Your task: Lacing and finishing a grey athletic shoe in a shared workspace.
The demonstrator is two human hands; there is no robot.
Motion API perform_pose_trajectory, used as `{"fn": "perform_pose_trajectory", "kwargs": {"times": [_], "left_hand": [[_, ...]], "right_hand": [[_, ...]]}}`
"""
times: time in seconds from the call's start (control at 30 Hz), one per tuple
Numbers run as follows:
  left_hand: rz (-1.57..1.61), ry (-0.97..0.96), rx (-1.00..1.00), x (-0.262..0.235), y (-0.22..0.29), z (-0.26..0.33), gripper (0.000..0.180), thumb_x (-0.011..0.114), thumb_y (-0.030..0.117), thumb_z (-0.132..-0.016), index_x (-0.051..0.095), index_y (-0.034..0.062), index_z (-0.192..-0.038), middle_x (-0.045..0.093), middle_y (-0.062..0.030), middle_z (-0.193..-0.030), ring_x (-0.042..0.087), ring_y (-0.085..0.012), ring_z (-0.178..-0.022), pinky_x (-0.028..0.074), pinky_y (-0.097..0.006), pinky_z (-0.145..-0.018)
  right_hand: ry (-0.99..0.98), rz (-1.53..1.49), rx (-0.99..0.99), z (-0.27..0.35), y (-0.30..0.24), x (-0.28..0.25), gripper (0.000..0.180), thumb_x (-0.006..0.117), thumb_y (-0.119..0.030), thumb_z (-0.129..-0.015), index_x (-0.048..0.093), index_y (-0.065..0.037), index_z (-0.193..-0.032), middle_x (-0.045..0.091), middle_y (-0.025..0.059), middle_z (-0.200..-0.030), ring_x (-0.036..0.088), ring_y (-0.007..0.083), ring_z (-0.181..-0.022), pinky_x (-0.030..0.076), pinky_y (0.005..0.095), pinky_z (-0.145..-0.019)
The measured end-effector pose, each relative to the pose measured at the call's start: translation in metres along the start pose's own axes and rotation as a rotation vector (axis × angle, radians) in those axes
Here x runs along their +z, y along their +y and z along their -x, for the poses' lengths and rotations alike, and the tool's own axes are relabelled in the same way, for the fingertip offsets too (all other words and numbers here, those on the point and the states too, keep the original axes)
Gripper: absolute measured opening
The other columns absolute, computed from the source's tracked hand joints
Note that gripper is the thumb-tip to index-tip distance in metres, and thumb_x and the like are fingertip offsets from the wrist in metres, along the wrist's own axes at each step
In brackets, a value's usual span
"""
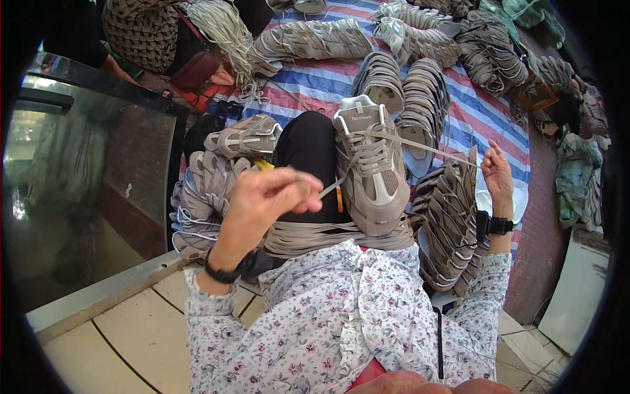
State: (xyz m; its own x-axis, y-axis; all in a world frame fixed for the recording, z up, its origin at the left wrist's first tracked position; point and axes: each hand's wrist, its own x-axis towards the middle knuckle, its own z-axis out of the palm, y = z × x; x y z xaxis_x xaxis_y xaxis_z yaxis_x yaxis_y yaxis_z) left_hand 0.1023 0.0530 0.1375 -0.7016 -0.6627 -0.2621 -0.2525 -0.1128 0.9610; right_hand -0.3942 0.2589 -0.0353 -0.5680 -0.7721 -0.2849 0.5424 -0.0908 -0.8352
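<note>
A beige and grey sneaker upper (pixel 382 192) rests on my lap, tongue end away from me. Its flat beige shoelace (pixel 426 146) is threaded through several eyelets, with one length running out to each side. My left hand (pixel 272 197), left of the upper, pinches one length, which slants down from the lacing to my fingers. Out to the right, my right hand (pixel 497 172) is closed on the other length, drawn taut across from the top eyelets. A thick bundle of loose laces (pixel 315 240) lies across my lap, beneath the toe.
Nested rows of uppers stand beside me, at the left (pixel 209 190) and right (pixel 446 223). More stacks (pixel 312 43) lie on the striped sheet (pixel 489 115). A glass door (pixel 98 190) borders the left side. A person's hand (pixel 222 75) shows at upper left, near hanging laces.
</note>
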Motion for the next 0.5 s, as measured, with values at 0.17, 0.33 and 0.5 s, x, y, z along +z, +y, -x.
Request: {"fn": "perform_pose_trajectory", "kwargs": {"times": [0.17,0.33,0.5], "left_hand": [[-0.051,0.104,0.04,0.006,-0.057,-0.067,0.027,0.057,0.021,-0.095,0.07,-0.0024,-0.096,0.064,-0.0013,-0.066,0.06,-0.0063,-0.06,0.05,-0.021,-0.058],[-0.32,0.111,0.164,0.008,-0.093,-0.112,0.025,0.058,0.02,-0.091,0.072,-0.0004,-0.087,0.055,-0.0036,-0.055,0.053,-0.0078,-0.051,0.041,-0.025,-0.049],[-0.408,0.14,0.206,0.014,-0.096,-0.122,0.026,0.061,0.022,-0.088,0.072,-0.0004,-0.08,0.051,-0.0052,-0.05,0.048,-0.0091,-0.047,0.036,-0.028,-0.048]], "right_hand": [[-0.015,0.278,0.002,0.004,0.032,0.068,0.028,0.059,-0.01,-0.095,0.05,0.0,-0.12,0.063,0.0065,-0.087,0.057,0.0109,-0.069,0.046,0.0215,-0.058],[-0.116,0.367,0.02,0.012,0.045,0.147,0.014,0.063,-0.012,-0.093,0.065,-0.001,-0.101,0.065,0.0039,-0.082,0.058,0.0094,-0.068,0.046,0.0221,-0.062],[-0.213,0.439,-0.001,0.009,0.054,0.17,0.013,0.065,-0.011,-0.091,0.068,0.0,-0.098,0.064,0.0011,-0.08,0.054,0.0072,-0.067,0.044,0.0215,-0.063]]}}
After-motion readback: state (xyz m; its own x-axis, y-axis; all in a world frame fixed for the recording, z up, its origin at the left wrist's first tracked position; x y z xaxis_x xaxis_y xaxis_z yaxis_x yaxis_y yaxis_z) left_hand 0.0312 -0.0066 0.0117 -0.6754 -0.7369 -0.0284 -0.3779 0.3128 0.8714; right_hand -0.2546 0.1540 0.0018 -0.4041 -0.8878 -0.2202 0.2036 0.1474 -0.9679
